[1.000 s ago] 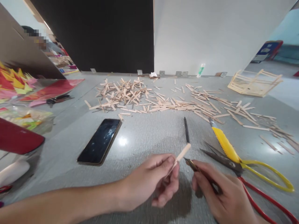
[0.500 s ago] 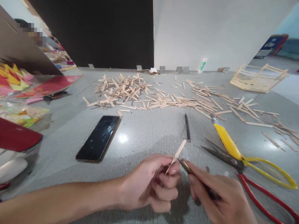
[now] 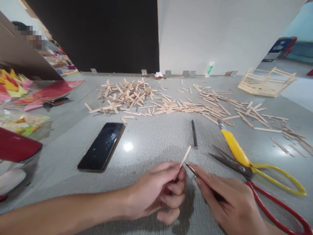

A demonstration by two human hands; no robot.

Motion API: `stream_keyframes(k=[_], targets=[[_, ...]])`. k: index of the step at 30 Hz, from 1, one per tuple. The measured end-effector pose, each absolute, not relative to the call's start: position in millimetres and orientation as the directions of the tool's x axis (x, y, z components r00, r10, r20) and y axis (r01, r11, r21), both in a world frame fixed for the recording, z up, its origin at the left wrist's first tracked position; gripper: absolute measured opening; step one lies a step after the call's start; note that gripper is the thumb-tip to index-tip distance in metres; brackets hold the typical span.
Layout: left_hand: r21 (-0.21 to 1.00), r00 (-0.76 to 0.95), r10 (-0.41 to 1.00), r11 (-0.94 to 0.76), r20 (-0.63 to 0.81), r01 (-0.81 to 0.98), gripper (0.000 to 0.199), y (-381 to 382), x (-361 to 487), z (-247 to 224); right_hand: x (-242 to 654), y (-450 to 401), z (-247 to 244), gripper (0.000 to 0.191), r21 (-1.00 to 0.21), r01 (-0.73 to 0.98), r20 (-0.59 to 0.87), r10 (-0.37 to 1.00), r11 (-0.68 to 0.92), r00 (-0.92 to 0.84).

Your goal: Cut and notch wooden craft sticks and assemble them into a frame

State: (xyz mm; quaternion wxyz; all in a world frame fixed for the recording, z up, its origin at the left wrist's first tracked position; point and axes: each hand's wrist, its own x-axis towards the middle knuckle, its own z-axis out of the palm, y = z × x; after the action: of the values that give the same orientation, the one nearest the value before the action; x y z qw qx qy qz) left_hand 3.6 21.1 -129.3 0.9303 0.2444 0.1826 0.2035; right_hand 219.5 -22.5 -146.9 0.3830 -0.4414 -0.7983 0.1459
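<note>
Head view: my left hand [image 3: 160, 187] pinches one wooden stick [image 3: 186, 154]. My right hand [image 3: 231, 199] grips one pointed tool [image 3: 192, 170].

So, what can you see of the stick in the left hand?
The stick is pale, thin and looks wooden. The left hand pinches it above the grey table, its free end slanting up and to the right; the grip hides part of it. The pointed tool in the right hand is close; whether they touch is unclear.

Two hands [image 3: 163, 186] [image 3: 230, 195], one phone [image 3: 101, 147], one wooden frame [image 3: 259, 92] show.
</note>
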Motion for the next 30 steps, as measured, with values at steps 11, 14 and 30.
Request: stream_keyframes(k=[11,14,30], targets=[[0.923,0.628,0.684,0.350,-0.370,0.163,0.035,15,4,-127,220,-22,-152,0.033,-0.583,0.623,0.401,0.852,0.521,-0.338],[0.931,0.577,0.778,0.029,-0.250,0.364,0.042,17,0,-125,221,-23,-153,0.033,-0.603,0.614,0.376,0.861,0.509,-0.344],[0.771,0.522,0.831,-0.200,-0.194,0.605,0.037,16,-2,-128,213,-25,-151,0.036,-0.491,0.722,0.384,0.865,0.489,-0.325]])
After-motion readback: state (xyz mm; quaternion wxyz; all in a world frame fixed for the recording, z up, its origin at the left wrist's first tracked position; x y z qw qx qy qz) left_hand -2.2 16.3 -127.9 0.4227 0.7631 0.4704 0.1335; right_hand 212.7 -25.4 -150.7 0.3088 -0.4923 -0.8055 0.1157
